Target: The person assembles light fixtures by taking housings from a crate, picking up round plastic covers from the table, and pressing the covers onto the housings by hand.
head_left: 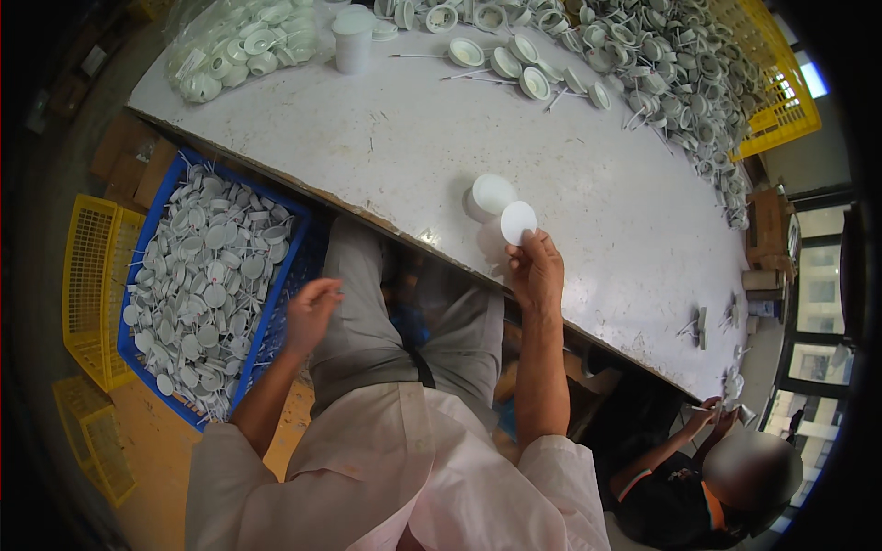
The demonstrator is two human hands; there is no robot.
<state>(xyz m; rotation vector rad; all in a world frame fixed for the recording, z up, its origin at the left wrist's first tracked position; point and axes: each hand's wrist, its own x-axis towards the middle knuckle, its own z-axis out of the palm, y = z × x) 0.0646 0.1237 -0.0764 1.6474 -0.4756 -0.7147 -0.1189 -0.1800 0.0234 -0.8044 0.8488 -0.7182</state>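
Between the fingertips and thumb of my right hand point(537, 266) is a thin white round disc point(518, 222), held above the table near its front edge. Just behind it, a white round cap point(493, 192) rests on the tabletop, partly overlapped by the disc. My left hand point(312, 312) hangs in the air over my lap, beside a blue crate point(299, 220). Its fingers are loosely bent and a little apart, with nothing seen in them. Inside the crate lies a heap of white round lamp-like parts point(207, 266) with short wires.
At the table's point(367, 138) back are a large pile of white cup-shaped parts point(661, 73), a clear bag point(243, 46) of similar pieces and a stack of white caps point(354, 41). Yellow crates point(87, 285) stand left. A co-worker point(698, 477) handles parts at right.
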